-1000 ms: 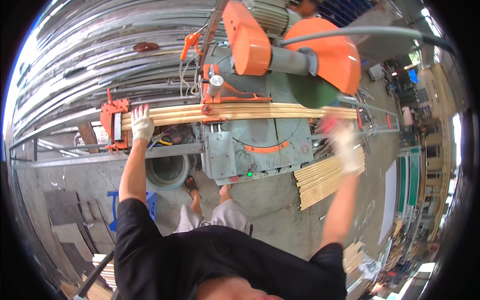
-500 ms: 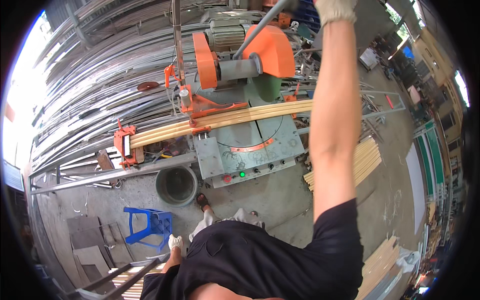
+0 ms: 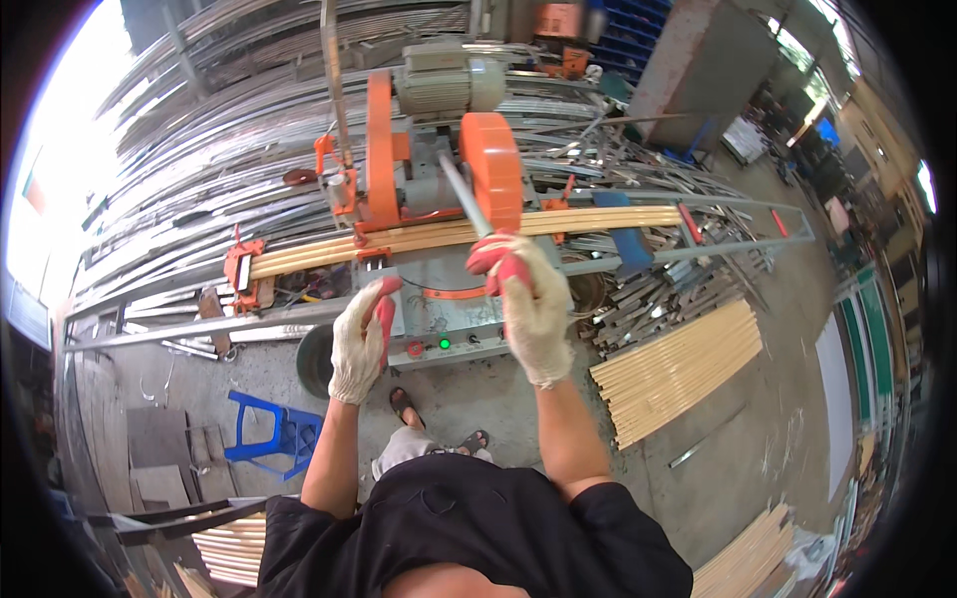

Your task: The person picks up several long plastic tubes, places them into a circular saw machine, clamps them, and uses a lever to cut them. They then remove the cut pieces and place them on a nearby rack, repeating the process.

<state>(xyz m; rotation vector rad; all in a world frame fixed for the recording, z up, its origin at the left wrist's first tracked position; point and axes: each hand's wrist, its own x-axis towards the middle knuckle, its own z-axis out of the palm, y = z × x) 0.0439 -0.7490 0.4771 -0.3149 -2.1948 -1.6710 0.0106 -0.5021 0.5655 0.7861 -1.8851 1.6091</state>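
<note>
Several long cream-coloured tubes [image 3: 618, 218] lie side by side across the grey table of a cut-off saw. An orange guard [image 3: 492, 171] covers its blade, and the blade itself is hidden. My right hand [image 3: 528, 304], in a white glove with red fingertips, is wrapped round the end of the saw's grey lever [image 3: 466, 194], pulled down in front of the guard. In a matching glove, my left hand [image 3: 361, 337] hovers by the table's front left corner, holding nothing, its fingers loosely bent and apart from the thumb.
An orange end clamp [image 3: 242, 274] stands at the tubes' left end. Below the saw are a grey bucket [image 3: 315, 361] and a blue plastic stool [image 3: 274, 435]. Cream tubes [image 3: 678, 374] are stacked at the right, near metal offcuts [image 3: 653, 309]. Metal bars fill the back.
My right hand has come down from the far upper edge, bringing the lever and orange guard down toward the tubes. My left hand has come into view.
</note>
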